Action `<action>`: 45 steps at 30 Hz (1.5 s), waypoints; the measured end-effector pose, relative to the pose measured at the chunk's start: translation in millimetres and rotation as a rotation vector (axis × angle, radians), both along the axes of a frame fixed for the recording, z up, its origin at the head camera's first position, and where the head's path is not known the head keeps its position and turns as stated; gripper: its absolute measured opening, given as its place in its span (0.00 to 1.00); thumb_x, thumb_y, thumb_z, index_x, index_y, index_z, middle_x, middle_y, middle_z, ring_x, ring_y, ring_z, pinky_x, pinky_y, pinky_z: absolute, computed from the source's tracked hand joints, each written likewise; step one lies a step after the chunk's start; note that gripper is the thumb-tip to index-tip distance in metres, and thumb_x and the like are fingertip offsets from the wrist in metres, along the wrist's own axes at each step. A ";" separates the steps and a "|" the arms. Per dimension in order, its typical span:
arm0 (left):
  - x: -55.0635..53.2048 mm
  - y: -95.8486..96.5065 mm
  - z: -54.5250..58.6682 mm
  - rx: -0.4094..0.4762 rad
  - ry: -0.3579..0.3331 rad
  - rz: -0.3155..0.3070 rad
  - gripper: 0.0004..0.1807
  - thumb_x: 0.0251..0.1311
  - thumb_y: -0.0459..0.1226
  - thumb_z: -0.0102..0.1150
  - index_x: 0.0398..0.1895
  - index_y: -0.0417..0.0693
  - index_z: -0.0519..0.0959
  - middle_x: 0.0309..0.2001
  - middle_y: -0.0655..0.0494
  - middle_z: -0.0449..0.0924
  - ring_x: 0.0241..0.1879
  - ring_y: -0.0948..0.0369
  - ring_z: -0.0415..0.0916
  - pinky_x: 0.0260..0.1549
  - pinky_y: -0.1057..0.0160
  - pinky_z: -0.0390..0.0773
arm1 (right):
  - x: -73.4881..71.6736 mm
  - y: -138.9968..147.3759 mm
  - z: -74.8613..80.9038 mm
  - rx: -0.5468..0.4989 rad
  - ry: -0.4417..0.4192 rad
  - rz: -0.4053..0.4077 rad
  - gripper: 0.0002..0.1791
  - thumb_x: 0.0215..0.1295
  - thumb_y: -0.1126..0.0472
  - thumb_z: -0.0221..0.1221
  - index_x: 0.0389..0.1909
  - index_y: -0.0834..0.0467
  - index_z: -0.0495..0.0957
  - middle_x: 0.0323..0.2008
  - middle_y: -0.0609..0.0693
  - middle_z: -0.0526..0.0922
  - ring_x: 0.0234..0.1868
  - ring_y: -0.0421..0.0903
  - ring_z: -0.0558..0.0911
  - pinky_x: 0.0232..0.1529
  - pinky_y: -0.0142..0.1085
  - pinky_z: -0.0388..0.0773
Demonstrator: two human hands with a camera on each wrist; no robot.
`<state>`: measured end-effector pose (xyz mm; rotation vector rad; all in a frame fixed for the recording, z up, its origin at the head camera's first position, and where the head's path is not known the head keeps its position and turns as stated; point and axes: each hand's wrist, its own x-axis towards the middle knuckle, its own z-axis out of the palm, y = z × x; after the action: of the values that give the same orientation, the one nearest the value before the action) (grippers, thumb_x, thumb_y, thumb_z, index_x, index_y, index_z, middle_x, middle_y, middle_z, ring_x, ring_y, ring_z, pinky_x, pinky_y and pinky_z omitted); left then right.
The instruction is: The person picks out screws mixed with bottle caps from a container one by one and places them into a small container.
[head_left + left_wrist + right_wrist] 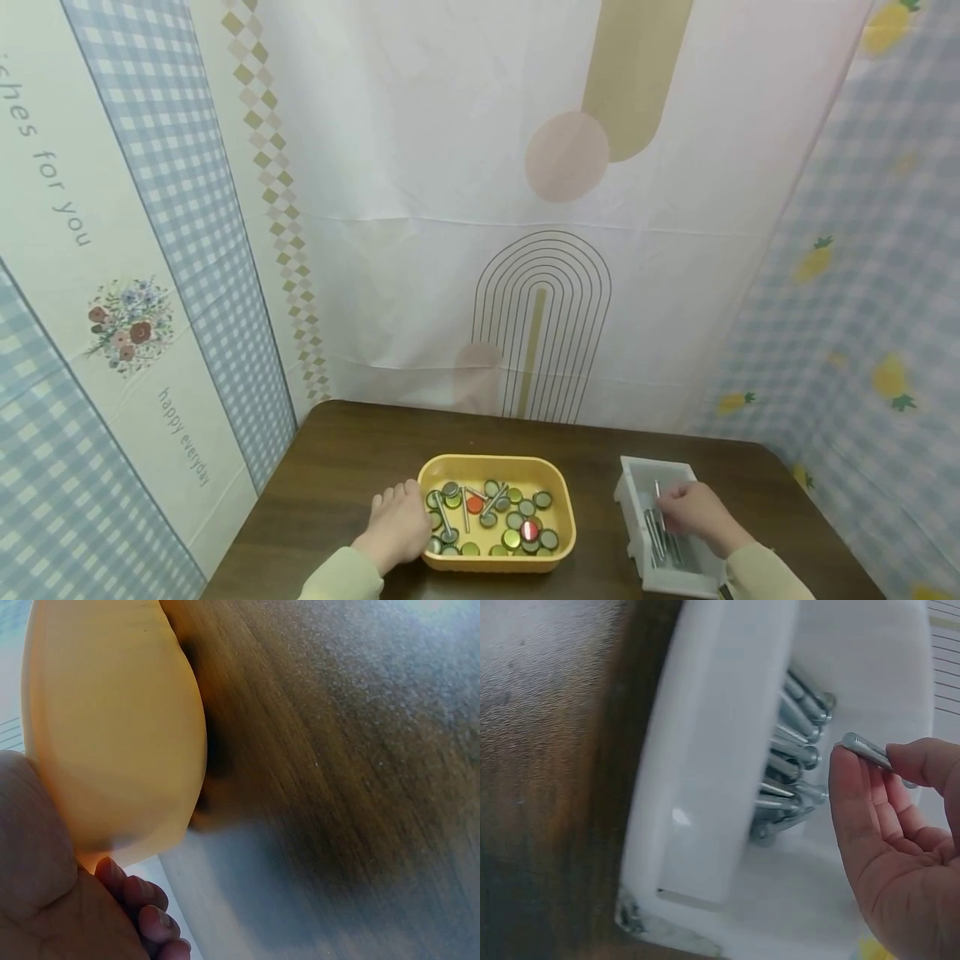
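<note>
My left hand (401, 523) holds the left side of a yellow plastic tray (497, 565). Its fingertips curl beside the tray's outer wall in the left wrist view, and its thumb is out of sight. Bottle caps (512, 538) and several silver bolts (444, 517) lie scattered inside that tray. Over a white bin (632, 521) on the right, my right hand (701, 512) pinches one silver bolt (866, 750) between thumb and fingers. More bolts (799, 754) lie in a loose pile in the bin below it, side by side.
Both containers stand on a dark brown wooden table (360, 442), with a gap between them. Behind the table hangs a pale printed cloth (420, 292). Checked cloths close off the left and right sides.
</note>
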<state>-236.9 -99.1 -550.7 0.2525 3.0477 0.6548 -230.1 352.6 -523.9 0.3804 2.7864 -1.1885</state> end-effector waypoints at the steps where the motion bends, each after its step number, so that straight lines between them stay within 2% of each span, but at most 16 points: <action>1: 0.1 0.0 0.0 0.001 -0.001 0.000 0.11 0.55 0.36 0.52 0.38 0.39 0.66 0.32 0.47 0.66 0.36 0.50 0.64 0.42 0.45 0.62 | 0.2 0.0 -2.1 0.004 0.001 0.005 0.08 0.57 0.63 0.59 0.24 0.65 0.76 0.20 0.50 0.75 0.23 0.45 0.76 0.26 0.37 0.74; 8: -0.1 -0.4 -0.8 0.002 -0.007 0.001 0.11 0.56 0.36 0.52 0.38 0.39 0.66 0.32 0.48 0.65 0.36 0.50 0.64 0.42 0.45 0.62 | 0.9 -6.1 -11.5 0.014 -0.001 0.007 0.08 0.52 0.66 0.60 0.17 0.61 0.73 0.17 0.49 0.73 0.21 0.44 0.74 0.24 0.36 0.75; 13: 0.4 0.0 -0.4 -0.001 -0.009 0.000 0.11 0.56 0.36 0.52 0.38 0.38 0.67 0.32 0.47 0.67 0.37 0.49 0.66 0.42 0.45 0.62 | 2.9 -9.2 -11.8 0.026 -0.070 0.024 0.12 0.52 0.66 0.59 0.13 0.59 0.70 0.14 0.48 0.71 0.19 0.44 0.72 0.23 0.36 0.72; 25: -0.3 -0.6 0.9 -0.002 -0.037 -0.005 0.12 0.58 0.37 0.52 0.40 0.38 0.67 0.33 0.47 0.66 0.36 0.50 0.65 0.41 0.45 0.62 | 4.9 -10.9 -10.1 0.058 -0.115 0.029 0.11 0.53 0.67 0.57 0.14 0.58 0.69 0.17 0.50 0.73 0.21 0.44 0.73 0.25 0.35 0.73; 31: 0.3 -0.2 0.1 -0.004 -0.009 -0.005 0.12 0.58 0.37 0.52 0.38 0.38 0.67 0.32 0.47 0.67 0.36 0.49 0.65 0.41 0.45 0.62 | 1.5 -7.1 -11.5 0.096 -0.093 0.041 0.12 0.54 0.66 0.57 0.14 0.59 0.71 0.15 0.50 0.74 0.19 0.45 0.73 0.24 0.37 0.71; 34: 0.5 -0.1 -0.1 -0.005 0.001 -0.005 0.12 0.57 0.37 0.53 0.38 0.38 0.67 0.32 0.46 0.67 0.37 0.49 0.66 0.41 0.45 0.62 | -0.4 -7.8 -5.3 0.110 -0.068 0.044 0.13 0.55 0.65 0.57 0.13 0.58 0.70 0.14 0.49 0.73 0.18 0.45 0.73 0.23 0.37 0.70; 37: 0.3 0.0 0.5 -0.005 -0.012 -0.006 0.12 0.58 0.38 0.53 0.39 0.38 0.67 0.32 0.47 0.67 0.37 0.49 0.65 0.42 0.45 0.62 | -3.3 -13.3 7.9 0.111 -0.033 0.038 0.14 0.56 0.64 0.57 0.13 0.58 0.70 0.13 0.49 0.73 0.18 0.45 0.73 0.23 0.38 0.70; 41: 0.0 -0.1 1.3 -0.008 -0.019 -0.007 0.12 0.59 0.38 0.52 0.39 0.39 0.67 0.32 0.47 0.66 0.36 0.49 0.65 0.41 0.45 0.62 | -6.7 -27.5 31.1 0.049 0.006 0.044 0.10 0.61 0.62 0.56 0.25 0.65 0.76 0.22 0.51 0.78 0.26 0.46 0.79 0.30 0.43 0.77; 45: 0.5 -0.6 0.7 -0.013 -0.002 -0.006 0.12 0.58 0.38 0.53 0.38 0.38 0.67 0.32 0.47 0.67 0.36 0.49 0.65 0.41 0.46 0.62 | -11.0 -52.1 47.5 -0.034 0.042 0.057 0.14 0.65 0.59 0.58 0.39 0.69 0.77 0.33 0.55 0.82 0.33 0.49 0.83 0.37 0.45 0.80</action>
<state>-236.3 -99.8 -549.9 0.2610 3.0464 0.6345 -241.1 300.6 -476.5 0.2751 2.7879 -1.2430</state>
